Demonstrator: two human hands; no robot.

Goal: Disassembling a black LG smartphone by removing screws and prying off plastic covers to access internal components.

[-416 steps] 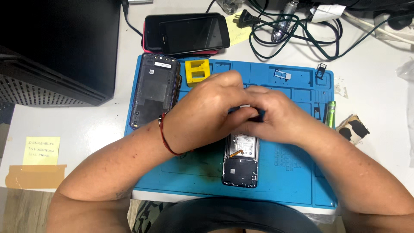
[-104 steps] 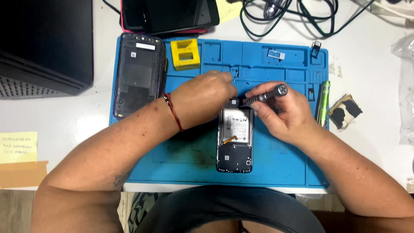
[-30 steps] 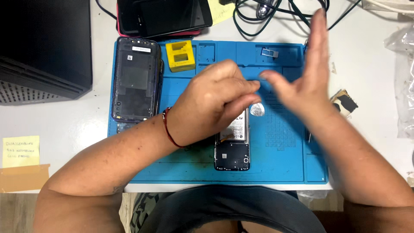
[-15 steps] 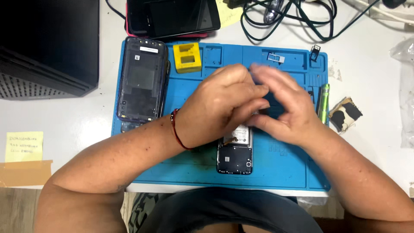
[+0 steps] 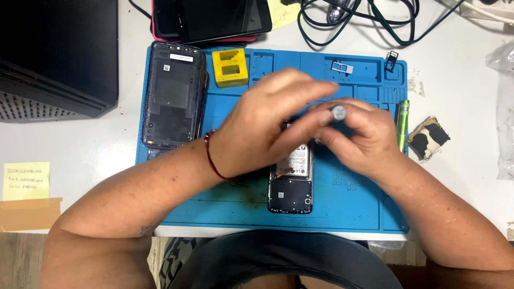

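My right hand [image 5: 364, 136] grips a screwdriver [image 5: 338, 112] upright over the opened phone [image 5: 292, 179], which lies on the blue repair mat [image 5: 353, 203]. My left hand [image 5: 265, 131] reaches across, fingers touching the screwdriver's top, both hands close together.

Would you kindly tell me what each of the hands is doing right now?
Left hand: curled over the opened phone; holding anything cannot be told.
Right hand: closed on a silver-capped screwdriver.

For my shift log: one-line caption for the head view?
Both hands, left hand and right hand, work a screwdriver over an opened phone on a blue mat.
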